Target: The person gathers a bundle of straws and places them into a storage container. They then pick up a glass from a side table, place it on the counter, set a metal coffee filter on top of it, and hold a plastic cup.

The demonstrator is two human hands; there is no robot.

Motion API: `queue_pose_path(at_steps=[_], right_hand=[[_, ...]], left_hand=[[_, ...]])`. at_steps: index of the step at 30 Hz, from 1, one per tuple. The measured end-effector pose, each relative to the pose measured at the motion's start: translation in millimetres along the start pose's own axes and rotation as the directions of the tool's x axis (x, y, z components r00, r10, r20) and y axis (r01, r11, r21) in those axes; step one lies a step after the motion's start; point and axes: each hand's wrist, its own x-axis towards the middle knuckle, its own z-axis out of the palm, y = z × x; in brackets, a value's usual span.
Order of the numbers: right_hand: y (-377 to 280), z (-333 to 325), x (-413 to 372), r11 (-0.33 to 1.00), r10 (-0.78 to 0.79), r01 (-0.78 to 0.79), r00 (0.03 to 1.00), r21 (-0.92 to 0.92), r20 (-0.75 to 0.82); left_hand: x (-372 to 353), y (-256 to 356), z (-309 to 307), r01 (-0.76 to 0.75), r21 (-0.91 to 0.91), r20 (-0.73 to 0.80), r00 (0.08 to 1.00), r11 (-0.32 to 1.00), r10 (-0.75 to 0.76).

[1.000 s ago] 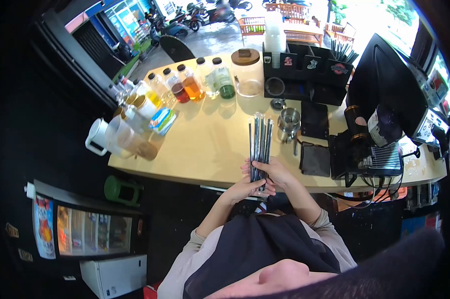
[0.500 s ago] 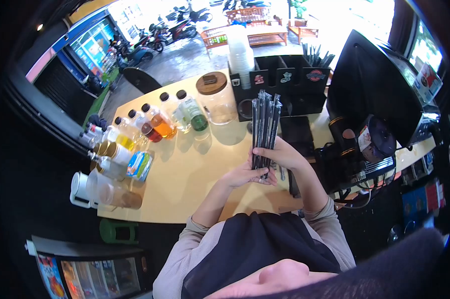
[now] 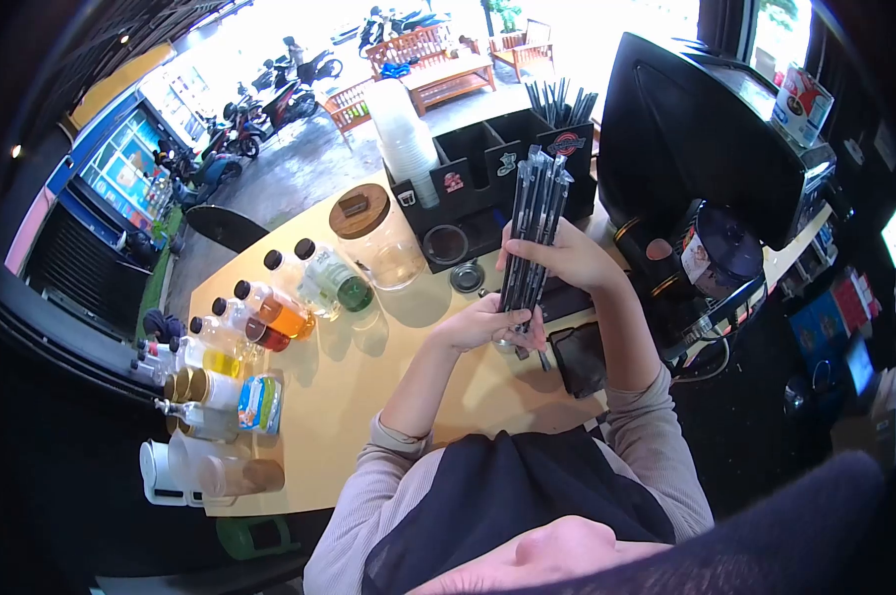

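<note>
A bundle of black straws in clear wrappers (image 3: 535, 213) stands nearly upright in front of my chest, held by both hands. My left hand (image 3: 479, 325) is closed round its lower end. Higher up, my right hand (image 3: 571, 256) grips the same bundle, thumb across the front. Just beyond the bundle is a black organizer (image 3: 479, 236) with stickers on its front. More black straws (image 3: 559, 102) stand in its right compartment, and stacked clear cups (image 3: 404, 134) rise at its left end. A small round dark lid or dish (image 3: 467, 277) lies near my left hand.
A wooden-lidded jar (image 3: 388, 248) and several bottles of coloured liquid (image 3: 279, 309) line the table's (image 3: 368, 397) far left edge. Plastic pitchers (image 3: 232, 476) and a tissue pack (image 3: 259, 404) stand left. A large black machine (image 3: 696, 139) and a sealed dark tub (image 3: 730, 248) are at right.
My view has turned to the right, so the table appears shifted left. My right hand has moved higher on the straws, and the bundle leans slightly more to the right.
</note>
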Motion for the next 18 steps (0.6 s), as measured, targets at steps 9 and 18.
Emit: queue_pose_path(at_steps=[9, 18], right_hand=[[-14.6, -37.0, 35.8, 0.999, -0.013, 0.000, 0.972, -0.053, -0.235], [0.7, -118.3, 118.8, 0.830, -0.475, -0.040, 0.473, -0.557, -0.742]], left_hand=[[29.9, 30.1, -13.4, -0.110, 0.479, -0.354, 0.883, 0.871, 0.307], [74.1, 37.9, -51.8, 0.332, 0.943, -0.207, 0.581, 0.004, 0.787]])
